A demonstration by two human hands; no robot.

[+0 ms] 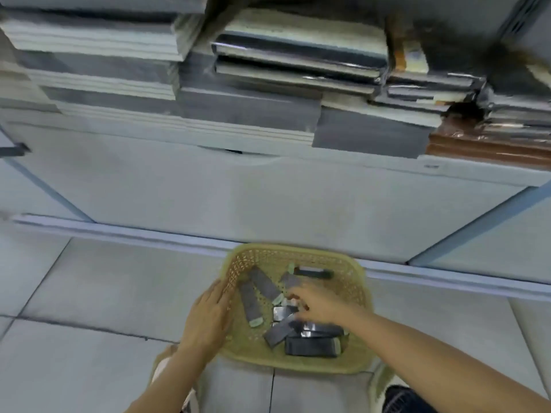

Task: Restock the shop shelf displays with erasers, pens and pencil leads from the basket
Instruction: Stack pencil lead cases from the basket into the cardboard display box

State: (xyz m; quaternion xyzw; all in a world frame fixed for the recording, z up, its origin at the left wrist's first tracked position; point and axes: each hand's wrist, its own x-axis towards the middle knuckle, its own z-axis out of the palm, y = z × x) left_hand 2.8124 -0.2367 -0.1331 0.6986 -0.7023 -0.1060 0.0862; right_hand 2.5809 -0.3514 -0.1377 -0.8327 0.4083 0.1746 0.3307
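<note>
We find the yellow woven basket standing on the tiled floor at lower centre of the frame, just in front of the pale base panel of the shelving. It holds a loose heap of flat dark packs, several with pale green ends, and one slim dark pen-like item near its far rim; blur prevents us from saying which packs are erasers and which are leads. The left hand lies against the basket's left rim with fingers nearly straight, steadying it and holding nothing. The right hand is down among the packs at the basket's centre, fingers bent over them; we cannot tell whether it has closed on a pack or only touches them. Across the top of the frame, stacks of notebooks and paper fill the shelf; no display for the small stock is in view. Risks noted: the packs lie crossed over one another, so lifting one may drag or flip its neighbours over the low rim. A shallow hold on a slick wrapped pack may fail on the way up to the shelf. The light basket may slide on the smooth tiles if the left hand comes off. Similar dark packs may also be misfiled.
</note>
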